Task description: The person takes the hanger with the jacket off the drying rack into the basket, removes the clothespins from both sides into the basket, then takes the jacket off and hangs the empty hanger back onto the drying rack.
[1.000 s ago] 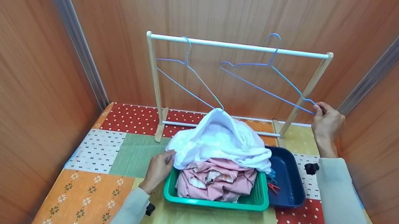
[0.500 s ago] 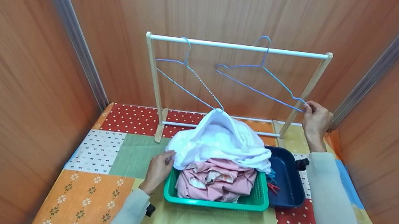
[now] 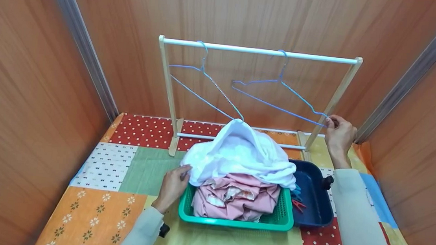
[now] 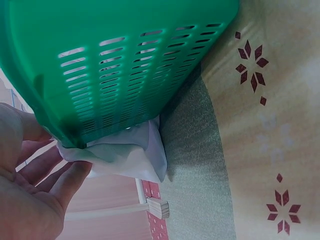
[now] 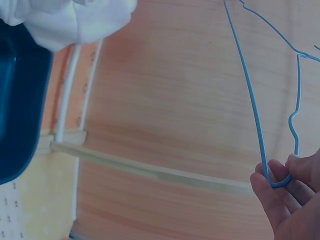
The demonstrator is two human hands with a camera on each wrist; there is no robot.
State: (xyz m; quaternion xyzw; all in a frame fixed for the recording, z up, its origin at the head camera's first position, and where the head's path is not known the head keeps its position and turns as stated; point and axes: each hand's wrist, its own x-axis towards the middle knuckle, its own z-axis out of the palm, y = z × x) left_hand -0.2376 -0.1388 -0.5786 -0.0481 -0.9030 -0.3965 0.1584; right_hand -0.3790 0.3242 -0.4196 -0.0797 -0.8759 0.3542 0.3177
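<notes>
My right hand (image 3: 341, 137) pinches one end of a blue wire clothes hanger (image 3: 280, 106). The hanger's hook is over the white top bar of a small clothes rack (image 3: 244, 49). In the right wrist view the thumb and fingers close round the bent corner of the hanger (image 5: 254, 105). My left hand (image 3: 173, 187) holds the edge of a white cloth (image 3: 239, 152) at the left rim of a green basket (image 3: 233, 222). The left wrist view has the fingers (image 4: 72, 180) against that cloth (image 4: 125, 157). Pink cloth (image 3: 230, 206) lies bunched in the basket.
A second hanger (image 3: 220, 91) hangs at the left of the bar, its low corner near the white cloth. Right of the basket is a dark blue tray (image 3: 315, 202) with red and blue clothespins (image 3: 298, 205). Wooden panels (image 3: 251, 15) stand behind and at both sides.
My right hand has moved left with the hanger and lowered it. The hook, earlier above the bar, is now down on it. My left hand stays in place.
</notes>
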